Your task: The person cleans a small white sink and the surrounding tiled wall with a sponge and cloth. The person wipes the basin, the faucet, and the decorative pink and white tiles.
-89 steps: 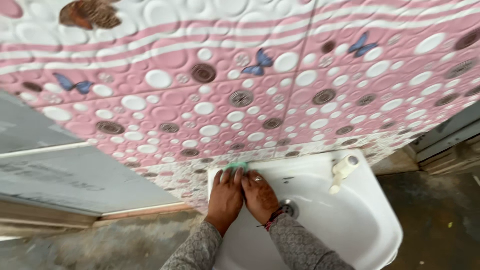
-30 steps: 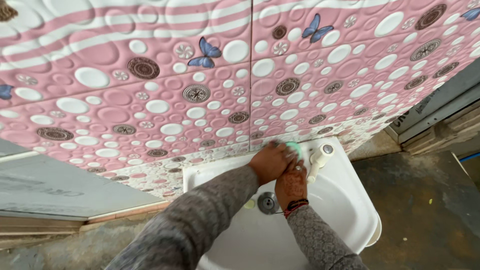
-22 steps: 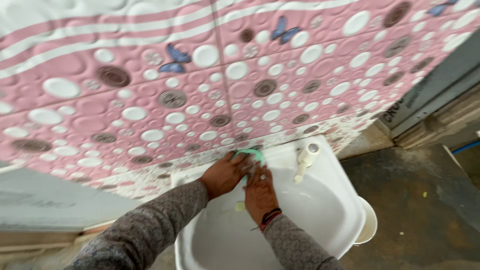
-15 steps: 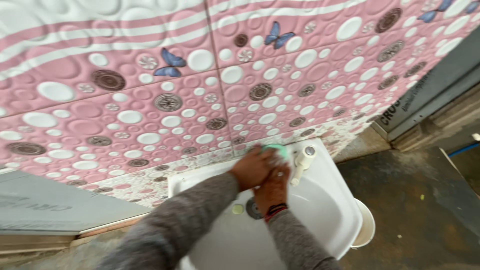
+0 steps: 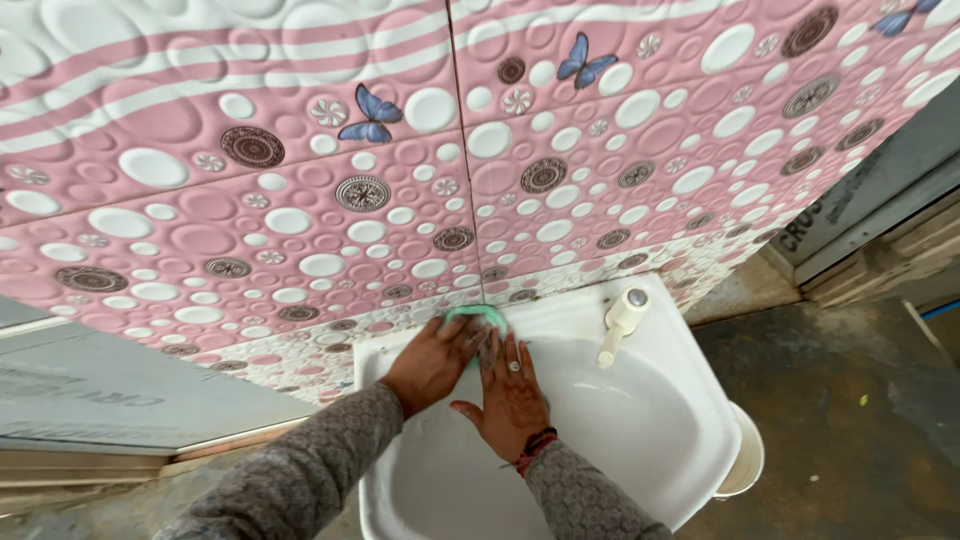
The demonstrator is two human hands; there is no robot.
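Left hand (image 5: 432, 362): fingers curled over the green scrub pad (image 5: 476, 318), pressing it down.
Right hand (image 5: 510, 392): open and flat, fingertips touching the pad.
Pad: on the back rim of the white sink (image 5: 660, 420), against the pink wall panel (image 5: 300, 200).
Tap (image 5: 620, 322): well right of the 2 hands.

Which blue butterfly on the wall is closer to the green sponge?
The left butterfly, left of the panel seam above the sponge; the other butterfly sits higher, right of it.

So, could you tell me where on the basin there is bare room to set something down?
The sink bowl is bare right of the right hand, below the tap. The back ledge between scrub pad and tap is free. The rear left is crowded: the left hand presses the pad there.
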